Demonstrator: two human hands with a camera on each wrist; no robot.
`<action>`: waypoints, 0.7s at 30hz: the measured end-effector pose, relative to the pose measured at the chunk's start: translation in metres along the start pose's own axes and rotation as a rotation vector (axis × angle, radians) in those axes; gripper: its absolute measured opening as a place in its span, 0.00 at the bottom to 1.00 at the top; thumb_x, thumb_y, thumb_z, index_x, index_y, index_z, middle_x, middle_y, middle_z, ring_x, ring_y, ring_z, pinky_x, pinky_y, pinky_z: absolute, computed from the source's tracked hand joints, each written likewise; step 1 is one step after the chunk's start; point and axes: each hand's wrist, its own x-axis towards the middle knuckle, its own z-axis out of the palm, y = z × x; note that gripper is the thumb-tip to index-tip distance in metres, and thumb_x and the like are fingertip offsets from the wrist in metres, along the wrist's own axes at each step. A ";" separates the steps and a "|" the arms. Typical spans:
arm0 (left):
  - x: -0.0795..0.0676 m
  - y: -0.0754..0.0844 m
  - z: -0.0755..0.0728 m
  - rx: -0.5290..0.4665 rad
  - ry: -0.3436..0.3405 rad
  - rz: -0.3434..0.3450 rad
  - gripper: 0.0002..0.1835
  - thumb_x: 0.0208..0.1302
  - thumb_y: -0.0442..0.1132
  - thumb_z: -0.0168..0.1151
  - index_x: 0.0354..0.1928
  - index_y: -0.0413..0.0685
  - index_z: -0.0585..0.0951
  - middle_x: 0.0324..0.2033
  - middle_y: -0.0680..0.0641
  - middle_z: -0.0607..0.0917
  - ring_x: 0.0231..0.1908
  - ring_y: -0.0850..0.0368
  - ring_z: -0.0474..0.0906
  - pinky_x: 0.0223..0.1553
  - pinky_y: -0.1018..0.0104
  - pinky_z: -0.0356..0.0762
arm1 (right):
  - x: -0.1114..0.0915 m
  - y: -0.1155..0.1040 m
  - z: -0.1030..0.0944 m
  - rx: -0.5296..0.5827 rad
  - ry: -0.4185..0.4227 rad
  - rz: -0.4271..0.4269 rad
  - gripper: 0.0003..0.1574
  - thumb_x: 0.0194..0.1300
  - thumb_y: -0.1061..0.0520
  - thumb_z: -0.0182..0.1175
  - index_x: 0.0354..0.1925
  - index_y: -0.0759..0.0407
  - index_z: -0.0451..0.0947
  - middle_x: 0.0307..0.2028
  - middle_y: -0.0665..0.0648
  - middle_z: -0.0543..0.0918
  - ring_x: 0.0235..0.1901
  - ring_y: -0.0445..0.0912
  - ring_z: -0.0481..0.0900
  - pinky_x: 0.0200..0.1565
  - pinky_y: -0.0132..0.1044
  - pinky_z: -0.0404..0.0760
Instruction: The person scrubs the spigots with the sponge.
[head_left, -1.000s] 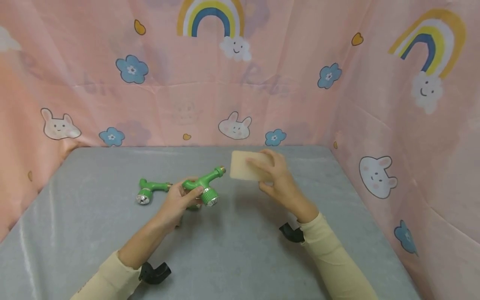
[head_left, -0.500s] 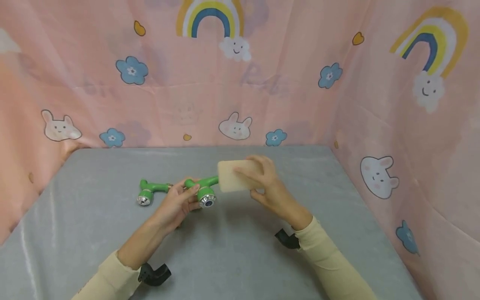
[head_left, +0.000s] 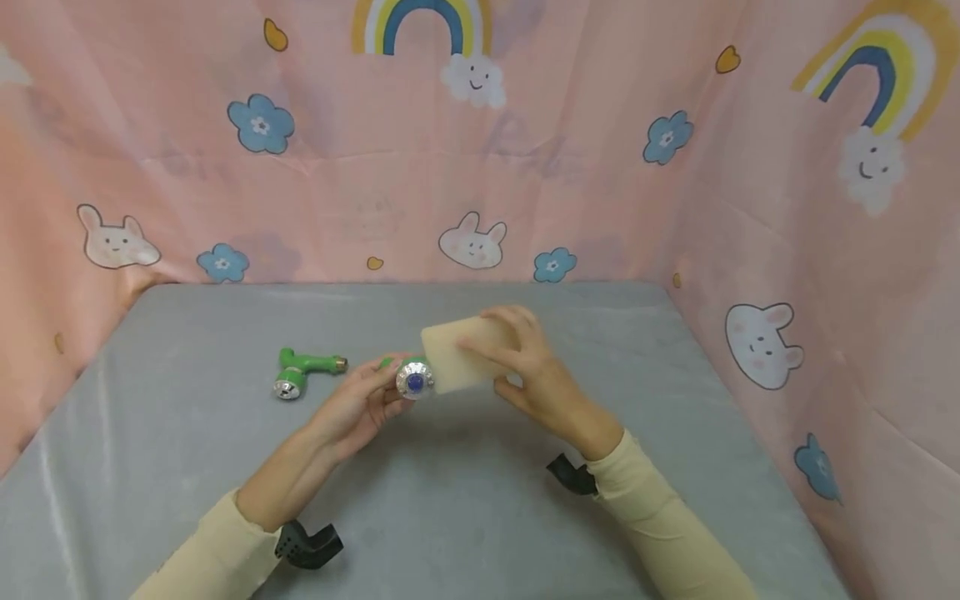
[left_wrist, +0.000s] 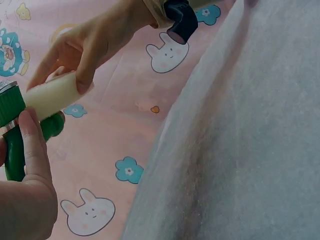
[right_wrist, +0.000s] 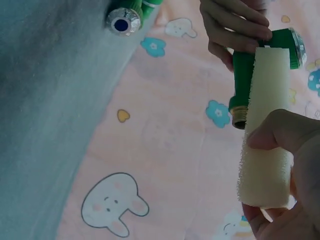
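My left hand [head_left: 360, 404] holds a green tap [head_left: 415, 379] whose silver cap, with a blue centre, faces the head camera. My right hand [head_left: 546, 379] grips a cream sponge block [head_left: 456, 357] between thumb and fingers. The sponge lies against the tap's side, covering part of its body in the head view. Seen from the right wrist, the tap's brass threaded end [right_wrist: 239, 118] sticks out beside the sponge [right_wrist: 270, 95]. In the left wrist view the sponge [left_wrist: 52, 97] meets the green knob [left_wrist: 10, 107] near my left fingertips. Both hands are above the table.
Another green tap [head_left: 307, 367] with a silver cap lies on the grey table [head_left: 480, 517], left of my left hand. Black curved mounts [head_left: 309, 546] hang at both wrists. A pink patterned curtain [head_left: 585, 192] encloses the back and sides.
My right hand has brought the sponge left and down onto the tap. The left hand has turned the tap so its silver cap faces the head camera.
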 end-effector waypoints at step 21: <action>-0.002 0.007 0.003 0.093 0.145 0.055 0.16 0.79 0.50 0.50 0.41 0.54 0.84 0.31 0.54 0.88 0.33 0.64 0.86 0.39 0.75 0.85 | -0.002 -0.004 -0.001 0.105 -0.098 0.136 0.44 0.50 0.72 0.66 0.65 0.48 0.77 0.65 0.64 0.67 0.67 0.61 0.62 0.60 0.58 0.78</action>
